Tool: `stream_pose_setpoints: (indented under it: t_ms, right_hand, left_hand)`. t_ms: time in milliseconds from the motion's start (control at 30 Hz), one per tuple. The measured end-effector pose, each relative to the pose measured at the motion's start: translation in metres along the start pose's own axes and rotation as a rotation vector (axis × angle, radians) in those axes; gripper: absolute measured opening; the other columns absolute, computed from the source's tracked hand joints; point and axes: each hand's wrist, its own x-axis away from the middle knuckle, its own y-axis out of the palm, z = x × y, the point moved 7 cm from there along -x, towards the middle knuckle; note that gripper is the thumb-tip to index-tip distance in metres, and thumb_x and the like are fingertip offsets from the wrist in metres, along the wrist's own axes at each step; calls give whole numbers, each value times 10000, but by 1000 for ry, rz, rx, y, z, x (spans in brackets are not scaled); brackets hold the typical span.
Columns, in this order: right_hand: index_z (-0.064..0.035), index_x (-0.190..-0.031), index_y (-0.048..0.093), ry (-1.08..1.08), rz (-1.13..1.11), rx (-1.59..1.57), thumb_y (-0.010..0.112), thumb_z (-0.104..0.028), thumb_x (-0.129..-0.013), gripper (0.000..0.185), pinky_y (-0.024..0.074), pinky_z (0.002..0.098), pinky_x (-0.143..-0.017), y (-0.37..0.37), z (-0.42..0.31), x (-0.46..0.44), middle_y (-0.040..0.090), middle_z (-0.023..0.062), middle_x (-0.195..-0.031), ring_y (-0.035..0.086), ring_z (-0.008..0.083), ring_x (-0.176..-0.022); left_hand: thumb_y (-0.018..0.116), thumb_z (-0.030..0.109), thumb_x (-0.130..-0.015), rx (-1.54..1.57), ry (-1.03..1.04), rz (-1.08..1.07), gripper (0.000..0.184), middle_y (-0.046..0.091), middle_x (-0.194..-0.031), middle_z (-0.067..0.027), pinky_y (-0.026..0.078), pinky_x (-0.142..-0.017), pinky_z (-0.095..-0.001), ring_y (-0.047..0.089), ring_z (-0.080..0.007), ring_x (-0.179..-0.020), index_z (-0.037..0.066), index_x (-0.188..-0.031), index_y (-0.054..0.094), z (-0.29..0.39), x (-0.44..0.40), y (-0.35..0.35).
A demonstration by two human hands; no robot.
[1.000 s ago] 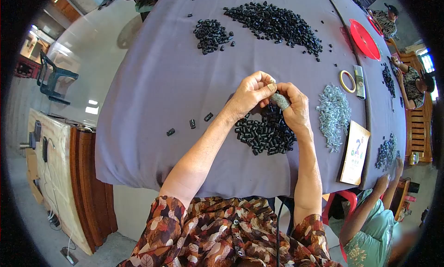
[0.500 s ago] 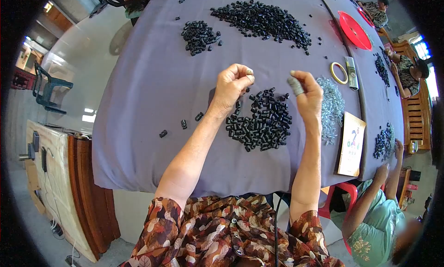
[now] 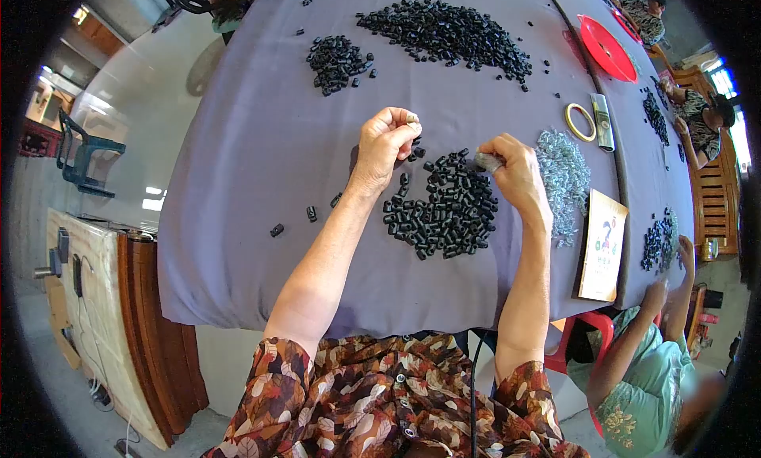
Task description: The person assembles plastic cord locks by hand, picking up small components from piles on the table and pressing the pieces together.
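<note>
Pieces [image 3: 448, 212], small and black, lie in a loose heap on the cloth-covered worktop [image 3: 261, 141], between the person's hands, which are apart. The left hand [image 3: 386, 145] has thumb and fingertip pinched together; what is between them cannot be told. The right hand [image 3: 511, 168], one finger wrapped in grey, curls at the heap's right edge, its grip hidden. Clear bits [image 3: 563, 184] spread just right of it, near a booklet [image 3: 604, 248] and a tape roll [image 3: 580, 122].
</note>
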Motion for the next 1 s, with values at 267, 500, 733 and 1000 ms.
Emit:
stream_pose_setpoints:
  t_ms: [267, 500, 733, 1000]
  right_hand:
    - [-64, -857, 632, -34, -36, 151, 553, -14, -708, 176, 458, 396, -691, 26, -4, 1, 579, 109, -831, 571, 311, -806]
    - [-61, -870, 641, -35, -62, 265, 544, -12, -710, 194, 467, 395, -712, 30, -12, 3, 573, 109, -830, 575, 308, -822]
    - [-41, -876, 590, -39, -69, 260, 499, 8, -730, 179, 460, 421, -718, 34, -5, 4, 587, 135, -881, 571, 334, -846]
    - [-31, -884, 538, -29, -62, 211, 490, 12, -727, 171, 449, 440, -715, 34, -1, 6, 590, 155, -907, 565, 351, -847]
  left_hand:
    - [589, 37, -771, -128, 14, -57, 30, 492, -627, 30, 306, -440, -167, 397, -20, -499, 40, -786, 562, 8, 4, 6]
    - [607, 52, -760, -250, 53, -90, 47, 520, -649, 26, 308, -448, -166, 408, -15, -516, 39, -782, 567, 38, 14, 15]
    - [593, 55, -759, -784, 184, -49, 54, 540, -665, 18, 401, -534, -225, 478, -56, -581, 5, -756, 571, 48, 52, 2]
    - [573, 59, -731, -1329, 181, -53, 79, 580, -741, -123, 440, -592, -354, 557, -250, -611, -13, -765, 566, 52, 96, -25]
